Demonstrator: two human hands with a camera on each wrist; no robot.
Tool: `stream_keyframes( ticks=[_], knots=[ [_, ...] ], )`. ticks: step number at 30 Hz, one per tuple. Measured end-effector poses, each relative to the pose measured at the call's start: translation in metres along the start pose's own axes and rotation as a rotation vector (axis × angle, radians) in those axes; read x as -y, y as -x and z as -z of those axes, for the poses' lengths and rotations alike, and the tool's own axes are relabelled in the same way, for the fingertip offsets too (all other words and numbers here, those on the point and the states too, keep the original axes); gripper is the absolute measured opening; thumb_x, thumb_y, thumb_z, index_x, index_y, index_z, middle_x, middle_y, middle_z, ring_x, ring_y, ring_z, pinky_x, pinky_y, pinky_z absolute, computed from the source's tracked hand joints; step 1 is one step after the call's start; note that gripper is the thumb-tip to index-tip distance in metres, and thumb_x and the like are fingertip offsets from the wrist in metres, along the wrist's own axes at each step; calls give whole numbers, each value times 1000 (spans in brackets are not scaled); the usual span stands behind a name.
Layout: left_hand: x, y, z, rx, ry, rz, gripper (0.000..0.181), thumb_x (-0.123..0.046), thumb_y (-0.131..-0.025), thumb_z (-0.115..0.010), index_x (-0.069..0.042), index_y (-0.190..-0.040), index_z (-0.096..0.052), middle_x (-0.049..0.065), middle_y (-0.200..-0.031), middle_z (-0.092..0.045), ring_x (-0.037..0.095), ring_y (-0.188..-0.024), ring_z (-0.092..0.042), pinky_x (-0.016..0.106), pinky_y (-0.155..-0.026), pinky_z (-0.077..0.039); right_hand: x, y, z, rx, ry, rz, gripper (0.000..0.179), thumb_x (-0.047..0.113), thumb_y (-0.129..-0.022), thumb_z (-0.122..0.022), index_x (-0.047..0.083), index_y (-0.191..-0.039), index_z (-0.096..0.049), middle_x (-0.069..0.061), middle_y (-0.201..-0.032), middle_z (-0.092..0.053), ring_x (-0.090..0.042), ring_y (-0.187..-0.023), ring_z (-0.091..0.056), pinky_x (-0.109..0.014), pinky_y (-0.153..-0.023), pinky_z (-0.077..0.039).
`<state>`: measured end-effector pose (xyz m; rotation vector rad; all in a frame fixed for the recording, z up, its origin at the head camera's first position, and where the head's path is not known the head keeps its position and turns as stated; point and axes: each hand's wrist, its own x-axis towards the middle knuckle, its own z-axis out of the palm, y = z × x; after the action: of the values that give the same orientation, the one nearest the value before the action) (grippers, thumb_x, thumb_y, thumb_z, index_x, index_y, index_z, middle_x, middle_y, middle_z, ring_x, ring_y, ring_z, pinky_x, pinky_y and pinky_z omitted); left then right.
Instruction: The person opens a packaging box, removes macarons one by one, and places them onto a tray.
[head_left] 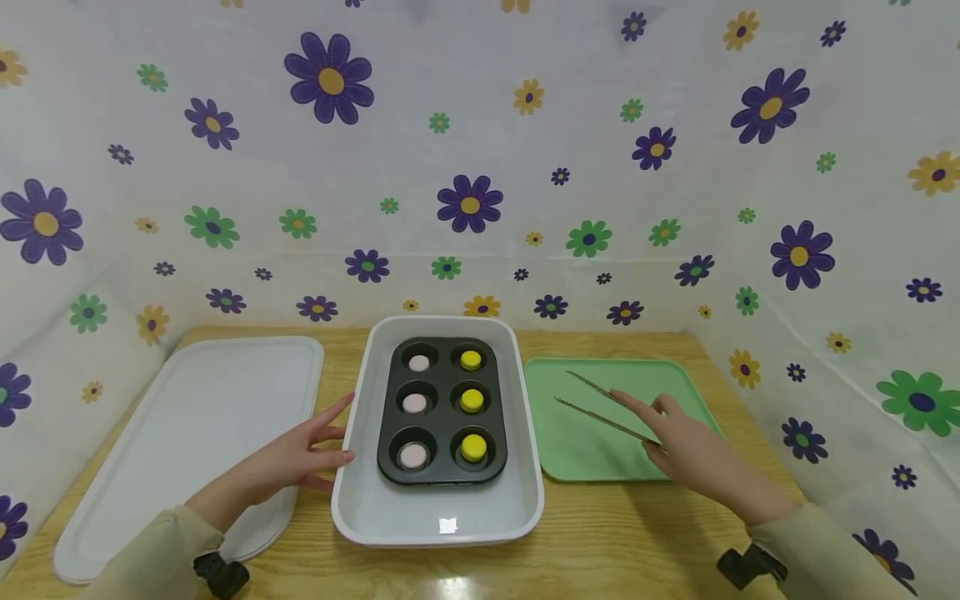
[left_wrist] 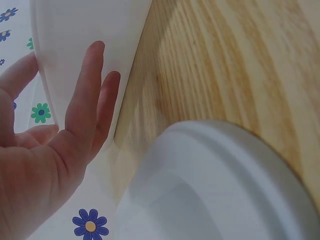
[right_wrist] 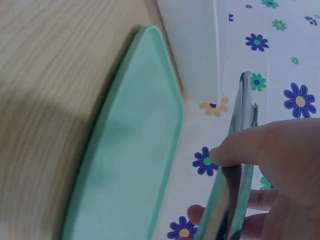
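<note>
a wood-grain table [head_left: 600, 542] carries a white tray [head_left: 232, 400], a white tub [head_left: 397, 510] and a green tray [head_left: 573, 454].

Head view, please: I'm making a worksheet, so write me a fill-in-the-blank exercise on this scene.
1. The person's ____ hand holds the tongs.
2. The muffin pan has ____ cups.
3. The discs in its right-hand column are ____.
4. The tray right of the white tub is ____.

Missing words: right; six; yellow; green.
</note>
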<state>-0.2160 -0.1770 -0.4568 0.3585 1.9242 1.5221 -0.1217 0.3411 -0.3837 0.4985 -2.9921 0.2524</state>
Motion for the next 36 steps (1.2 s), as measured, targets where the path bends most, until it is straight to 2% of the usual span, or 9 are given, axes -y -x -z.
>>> stream_keyframes(
  ticks=[7, 13, 18, 25, 29, 32, 36],
  knots=[
    [-1, 0, 0, -13, -19, 8, 92, -24, -96, -66, -33, -160, 0, 37, -155, -23, 39, -121, -59, 51, -82, -60, 10, -19, 16, 16, 39, 43, 76, 0, -88, -68, 25, -152, -36, 0, -84, -55, -4, -53, -37, -17, -46, -35],
    [-3, 1, -1, -28, -31, 14, 92, -25, -96, -66, -33, -160, -1, 36, -155, -23, 41, -123, -58, 50, -82, -60, 22, -36, 28, 55, 25, 78, 77, 3, -92, -66, 31, -155, -31, -2, -92, -58, -3, -51, -38, -18, -45, -36],
    [-2, 2, -2, -17, -22, 7, 91, -24, -97, -65, -33, -160, 0, 36, -155, -21, 40, -122, -59, 50, -81, -60, 30, -47, 32, 72, 31, 103, 77, 7, -92, -67, 36, -154, -31, -5, -100, -62, -3, -48, -38, -18, -43, -35],
    [-2, 2, -1, -26, -30, 7, 91, -25, -96, -65, -33, -160, -1, 36, -155, -21, 41, -121, -60, 50, -80, -60, 35, -58, 31, 99, 48, 193, 74, 6, -91, -67, 33, -153, -36, 3, -88, -62, -1, -52, -38, -18, -44, -34],
    [-1, 2, 0, -28, -30, 6, 91, -25, -96, -66, -34, -160, -2, 36, -155, -22, 41, -120, -60, 50, -80, -60, 35, -62, 31, 146, 18, 225, 73, 2, -90, -65, 30, -152, -38, 2, -95, -68, -1, -55, -38, -18, -45, -34],
    [1, 1, 0, -27, -25, 7, 90, -25, -96, -65, -34, -160, -2, 36, -155, -22, 39, -119, -61, 49, -79, -61, 35, -66, 33, 167, 14, 248, 74, 0, -89, -65, 29, -152, -39, -2, -108, -71, -1, -58, -42, -17, -46, -34],
    [1, 1, 0, -23, -20, 6, 90, -25, -97, -65, -35, -160, -2, 35, -156, -22, 38, -119, -62, 49, -80, -60, 41, -73, 38, 200, 34, 265, 75, 0, -89, -66, 31, -152, -39, -3, -111, -71, -3, -61, -46, -18, -46, -36]
  ],
)
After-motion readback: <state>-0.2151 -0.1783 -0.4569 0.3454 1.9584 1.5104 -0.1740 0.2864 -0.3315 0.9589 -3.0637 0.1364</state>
